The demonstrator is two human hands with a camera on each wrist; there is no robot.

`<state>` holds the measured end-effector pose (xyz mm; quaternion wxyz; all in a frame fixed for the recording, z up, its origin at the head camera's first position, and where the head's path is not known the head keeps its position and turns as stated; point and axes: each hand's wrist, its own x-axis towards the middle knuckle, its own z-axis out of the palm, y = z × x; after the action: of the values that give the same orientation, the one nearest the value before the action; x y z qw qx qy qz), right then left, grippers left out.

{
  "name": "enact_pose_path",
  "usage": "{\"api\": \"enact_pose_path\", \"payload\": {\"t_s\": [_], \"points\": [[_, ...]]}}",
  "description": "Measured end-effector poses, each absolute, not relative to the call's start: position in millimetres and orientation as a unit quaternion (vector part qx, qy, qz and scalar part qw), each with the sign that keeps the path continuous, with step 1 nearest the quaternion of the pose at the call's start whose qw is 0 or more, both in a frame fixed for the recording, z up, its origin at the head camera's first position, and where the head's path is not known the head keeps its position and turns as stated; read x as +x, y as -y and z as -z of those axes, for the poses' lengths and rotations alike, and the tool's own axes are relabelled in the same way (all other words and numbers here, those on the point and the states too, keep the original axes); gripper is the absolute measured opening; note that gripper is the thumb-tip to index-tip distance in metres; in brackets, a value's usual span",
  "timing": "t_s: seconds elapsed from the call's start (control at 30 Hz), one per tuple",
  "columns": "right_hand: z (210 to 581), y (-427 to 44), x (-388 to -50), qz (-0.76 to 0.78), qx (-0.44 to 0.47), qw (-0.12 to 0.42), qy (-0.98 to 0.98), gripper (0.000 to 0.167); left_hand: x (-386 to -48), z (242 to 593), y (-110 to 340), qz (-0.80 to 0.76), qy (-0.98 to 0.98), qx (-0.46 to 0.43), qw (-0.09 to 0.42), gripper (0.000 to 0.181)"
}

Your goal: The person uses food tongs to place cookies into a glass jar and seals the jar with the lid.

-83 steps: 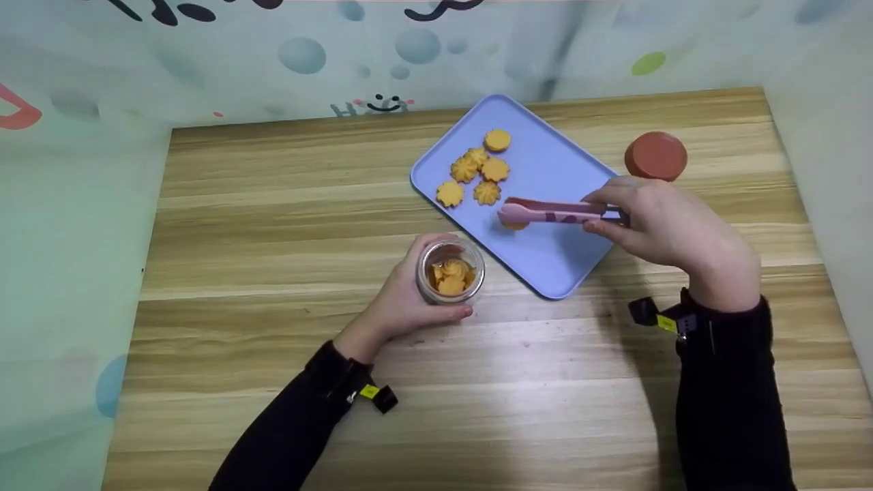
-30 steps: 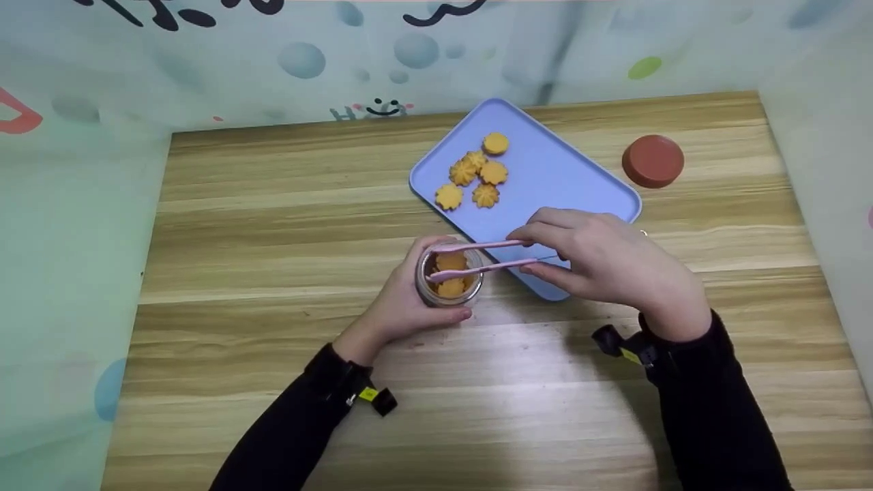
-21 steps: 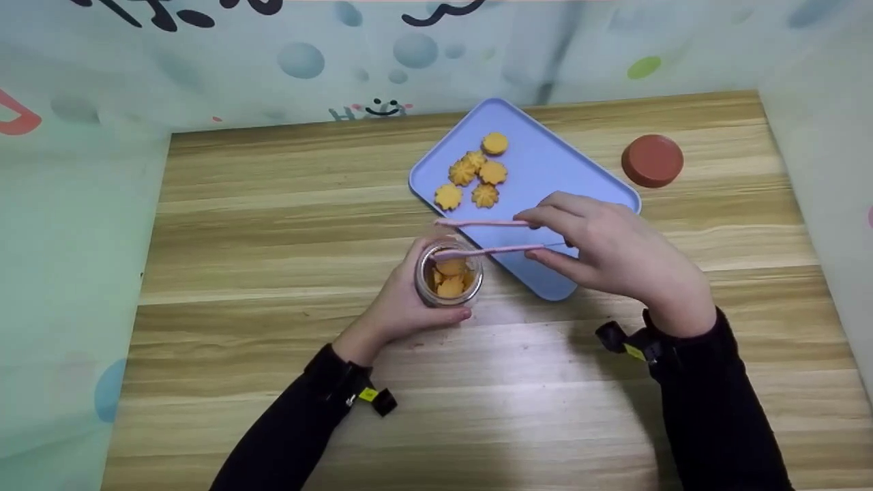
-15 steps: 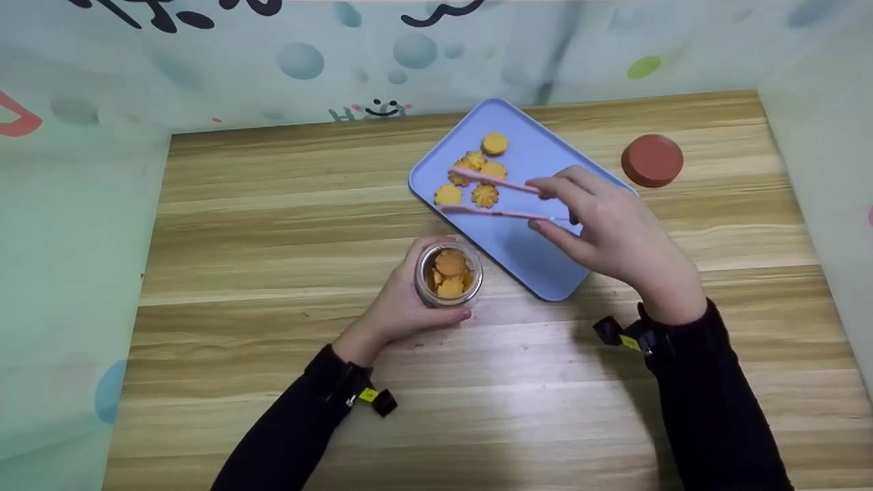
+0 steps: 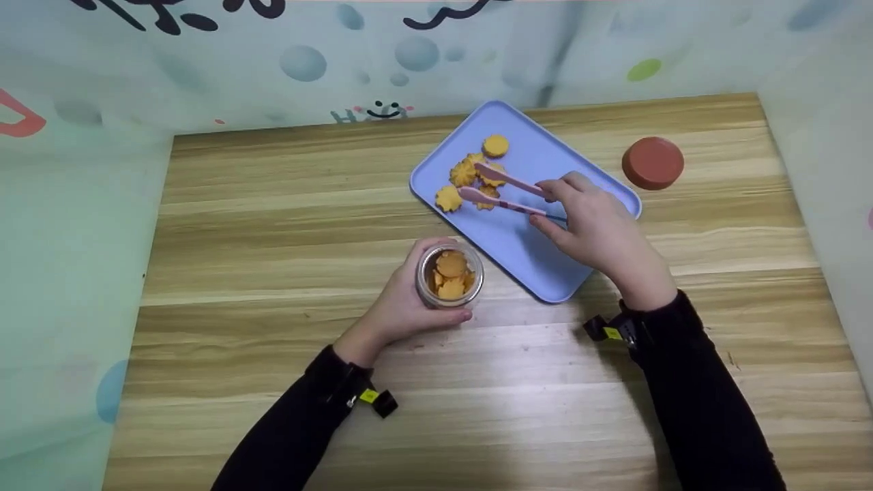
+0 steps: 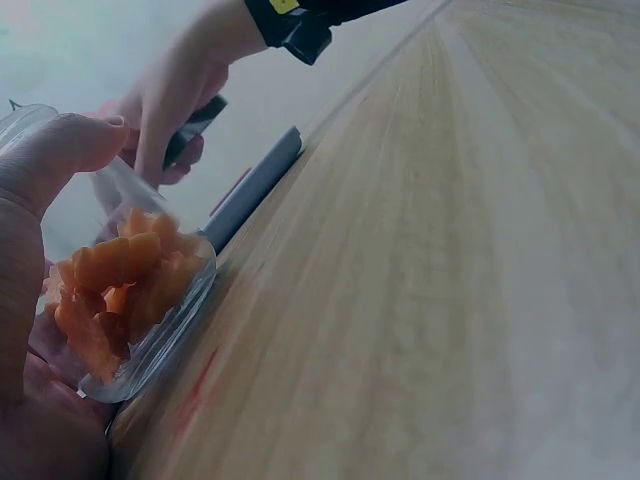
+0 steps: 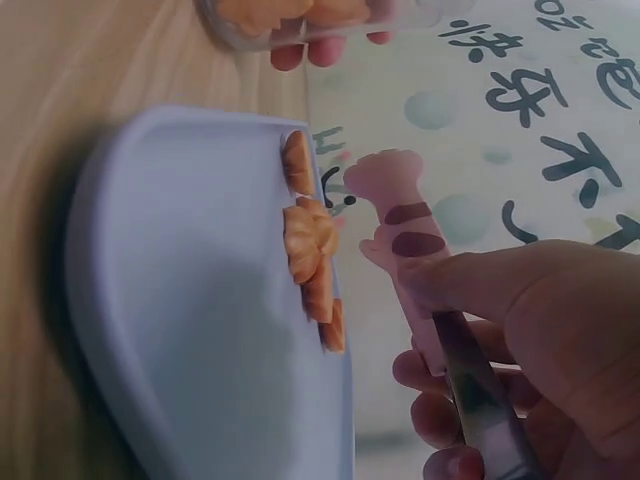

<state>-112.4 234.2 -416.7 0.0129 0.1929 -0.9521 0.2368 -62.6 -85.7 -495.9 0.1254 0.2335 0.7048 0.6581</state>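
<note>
- The left hand [image 5: 402, 307], nearest the body, has its fingers curled round a clear jar [image 5: 422, 278], with the thumb along the near side. If that grip slackened, or the smooth wall slipped in the palm, the jar could shift or tip on the table [image 5: 273, 273].
- Inside the jar, the cookies [image 5: 451, 264] lie jumbled, some flat and some on edge. A piece dropped in hard might lodge or chip, because they lean against one another.
- The right hand [image 5: 600, 225], farther off to the right and over the tray [image 5: 545, 273], pinches pink tongs [image 5: 508, 204] between thumb and fingers. Squeezing too firmly could crack a crumbly piece; squeezing too lightly could let one fall.
- The tong tips stand apart above the tray cookies, and no cookie can be made out between them. With these pieces so close, the tips could catch two or nudge a neighbour.
- The near-left cookie [image 5: 448, 198] sits just beside the tray's rim; a sideways push might carry it over onto the table.
- The far cookie [image 5: 496, 145] lies a little apart; a low reach toward it could drag the tongs through the cluster.
- A round red-brown lid [image 5: 653, 164] lies just beyond the tray's right side, where a swinging right arm could knock it.
</note>
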Motion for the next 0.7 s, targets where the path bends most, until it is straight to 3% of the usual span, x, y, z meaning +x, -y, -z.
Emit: {"api": "enact_pose_path", "payload": {"t_s": [0.27, 0.7], "points": [[423, -232, -114, -0.211, 0.189, -0.026, 0.959, 0.047, -62, 496, 86, -0.648, -0.716, 0.228, 0.124, 0.106], [416, -240, -110, -0.172, 0.188, 0.019, 0.967, 0.043, -62, 495, 85, -0.638, -0.727, 0.222, 0.123, 0.103]]}}
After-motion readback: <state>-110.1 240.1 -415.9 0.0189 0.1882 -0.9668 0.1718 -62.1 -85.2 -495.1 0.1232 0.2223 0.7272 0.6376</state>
